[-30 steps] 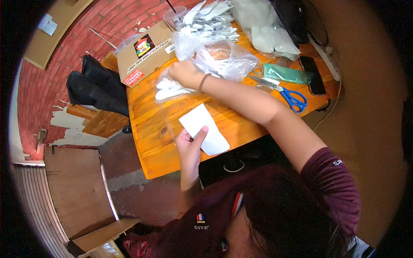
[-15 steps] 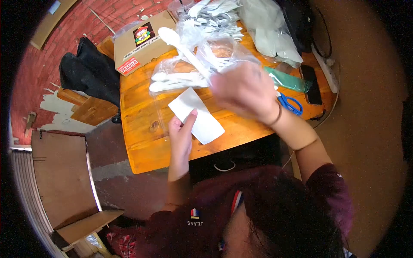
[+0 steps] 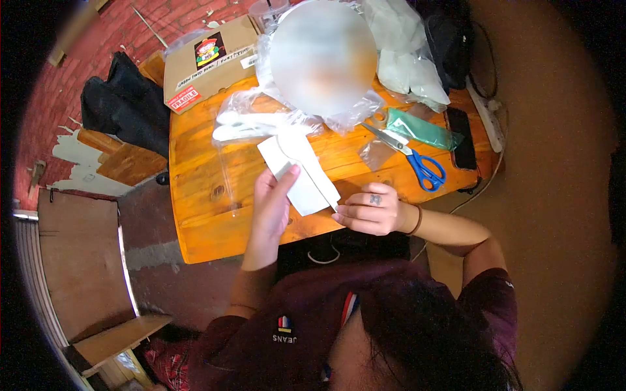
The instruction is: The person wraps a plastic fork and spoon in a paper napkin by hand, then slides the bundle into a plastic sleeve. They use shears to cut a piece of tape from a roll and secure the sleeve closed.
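Observation:
My left hand [image 3: 270, 202] is closed on a folded white napkin [image 3: 305, 197], the thumb lying across its face. Over the napkin lies a white plastic spoon [image 3: 297, 146], bowl pointing away from me. The end of its handle is pinched in the fingers of my right hand [image 3: 372, 210], by the napkin's near corner. Just beyond the napkin, more white plastic cutlery [image 3: 244, 127] sits in a clear plastic bag. To the right of my hands lie scissors with blue handles [image 3: 427, 174].
A cardboard box [image 3: 225, 73] stands at the back left of the wooden table [image 3: 208, 225]. A green packet [image 3: 424, 128], a phone [image 3: 462, 143] and a power strip [image 3: 488, 120] lie right. Clear bags of white items [image 3: 411, 55] are behind; a blurred round patch hides the back middle.
My right hand has come down toward me, bringing the spoon from above the bagged cutlery onto the napkin. My left hand still holds the napkin. The scissors now show fully.

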Demonstrator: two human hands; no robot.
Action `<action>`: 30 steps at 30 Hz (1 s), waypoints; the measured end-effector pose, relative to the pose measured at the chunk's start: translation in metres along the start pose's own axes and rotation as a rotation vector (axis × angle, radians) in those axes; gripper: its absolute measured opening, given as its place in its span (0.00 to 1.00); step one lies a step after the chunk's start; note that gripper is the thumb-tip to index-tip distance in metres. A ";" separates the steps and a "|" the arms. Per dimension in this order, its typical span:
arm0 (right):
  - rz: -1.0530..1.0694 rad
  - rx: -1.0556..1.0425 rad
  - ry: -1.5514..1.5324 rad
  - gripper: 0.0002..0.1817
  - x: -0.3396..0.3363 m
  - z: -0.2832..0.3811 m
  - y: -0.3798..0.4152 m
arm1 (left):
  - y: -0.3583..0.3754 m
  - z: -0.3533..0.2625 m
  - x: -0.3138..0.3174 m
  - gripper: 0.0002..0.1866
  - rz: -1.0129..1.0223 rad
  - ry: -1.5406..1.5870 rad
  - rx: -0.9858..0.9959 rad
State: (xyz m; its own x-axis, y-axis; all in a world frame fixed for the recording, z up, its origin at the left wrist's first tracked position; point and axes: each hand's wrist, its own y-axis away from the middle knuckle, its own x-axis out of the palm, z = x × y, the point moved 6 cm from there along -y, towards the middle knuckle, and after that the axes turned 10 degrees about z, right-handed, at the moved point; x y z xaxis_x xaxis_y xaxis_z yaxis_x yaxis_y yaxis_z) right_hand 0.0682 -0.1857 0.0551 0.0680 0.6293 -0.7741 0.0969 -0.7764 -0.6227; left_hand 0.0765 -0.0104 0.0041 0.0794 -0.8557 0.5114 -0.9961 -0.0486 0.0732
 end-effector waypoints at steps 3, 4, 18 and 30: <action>0.037 -0.053 -0.026 0.07 0.003 0.000 -0.003 | 0.002 -0.001 0.005 0.11 -0.058 -0.052 0.057; 0.047 -0.078 -0.038 0.09 0.004 -0.001 -0.006 | 0.003 -0.004 0.004 0.11 -0.071 -0.059 0.081; 0.628 0.802 -0.186 0.09 0.087 -0.224 -0.052 | 0.027 -0.011 -0.020 0.14 -0.098 -0.041 0.115; 0.868 0.657 -0.137 0.18 0.111 -0.229 -0.063 | 0.025 -0.004 -0.018 0.13 -0.079 -0.026 0.085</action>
State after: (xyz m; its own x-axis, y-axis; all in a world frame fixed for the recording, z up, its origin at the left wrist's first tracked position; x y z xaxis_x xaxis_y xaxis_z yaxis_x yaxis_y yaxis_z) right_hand 0.2969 -0.0596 0.0343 -0.2573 -0.1174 -0.9592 -0.4813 -0.8451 0.2326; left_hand 0.0502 0.0058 0.0004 0.1581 -0.8606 0.4840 -0.9865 -0.1594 0.0387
